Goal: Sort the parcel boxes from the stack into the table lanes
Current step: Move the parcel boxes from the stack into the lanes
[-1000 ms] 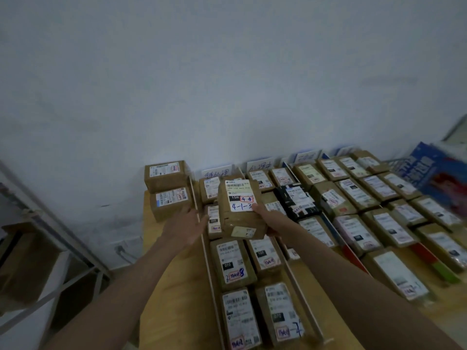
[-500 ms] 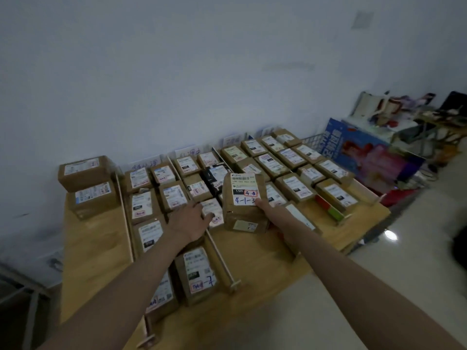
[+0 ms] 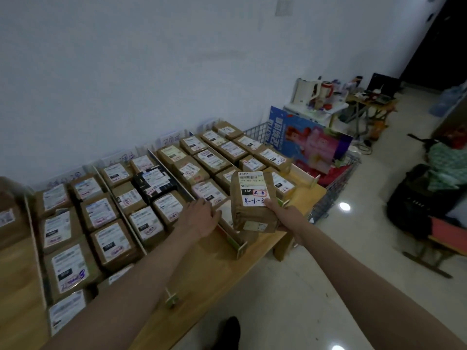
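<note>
Over the right end of the table (image 3: 255, 251), in the one head view, the right hand (image 3: 284, 214) grips a brown box (image 3: 251, 202) from beneath and at its near right corner, thumb on the white label marked "4-1-3". The box is held off the table, tilted toward the camera, above the lanes nearest the table's right edge. The left hand (image 3: 202, 218) lies relaxed and flat, holding nothing, fingers on or just over a white divider (image 3: 231, 229) and the neighbouring box (image 3: 208, 193); whether it presses down I cannot tell.

To place it well, I would read the handwritten code against the paper tags (image 3: 169, 140) at the wall end of the lanes before lowering. The near part of the right lanes looks free, so the box should go down flat, label up, squared between the dividers and pushed snug behind the last parcel. The left hand could steady the divider, which seems light enough to shift. One hand holding by a corner risks a slip, so lower slowly.
</note>
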`<act>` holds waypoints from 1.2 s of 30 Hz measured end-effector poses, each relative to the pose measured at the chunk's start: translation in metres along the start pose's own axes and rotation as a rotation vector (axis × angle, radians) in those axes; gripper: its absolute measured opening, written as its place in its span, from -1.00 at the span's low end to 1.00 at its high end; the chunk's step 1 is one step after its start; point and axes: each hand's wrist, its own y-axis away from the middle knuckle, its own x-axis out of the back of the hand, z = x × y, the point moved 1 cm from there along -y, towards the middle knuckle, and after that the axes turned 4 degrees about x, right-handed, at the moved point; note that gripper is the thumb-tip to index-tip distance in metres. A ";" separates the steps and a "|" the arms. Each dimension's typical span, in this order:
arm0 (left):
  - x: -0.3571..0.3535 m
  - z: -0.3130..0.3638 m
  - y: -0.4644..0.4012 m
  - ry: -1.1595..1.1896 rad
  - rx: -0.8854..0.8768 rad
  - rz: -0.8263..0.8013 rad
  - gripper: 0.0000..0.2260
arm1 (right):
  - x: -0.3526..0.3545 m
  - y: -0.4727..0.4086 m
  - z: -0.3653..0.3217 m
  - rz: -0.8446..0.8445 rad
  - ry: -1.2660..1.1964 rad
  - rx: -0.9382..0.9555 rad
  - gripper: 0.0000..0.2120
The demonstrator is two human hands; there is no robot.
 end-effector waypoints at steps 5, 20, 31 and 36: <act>-0.022 0.043 -0.067 -0.023 -0.014 -0.015 -0.55 | 0.043 -0.066 0.000 0.046 -0.008 -0.005 -0.34; -0.085 0.119 -0.228 0.003 0.003 0.027 -0.54 | 0.146 -0.237 -0.012 0.042 0.023 -0.062 -0.44; -0.121 0.171 -0.291 0.000 0.201 0.020 -0.51 | 0.221 -0.365 -0.031 -0.117 0.123 0.086 -0.41; -0.137 0.216 -0.302 -0.005 0.379 0.037 -0.51 | 0.254 -0.415 -0.039 -0.271 0.192 0.171 -0.45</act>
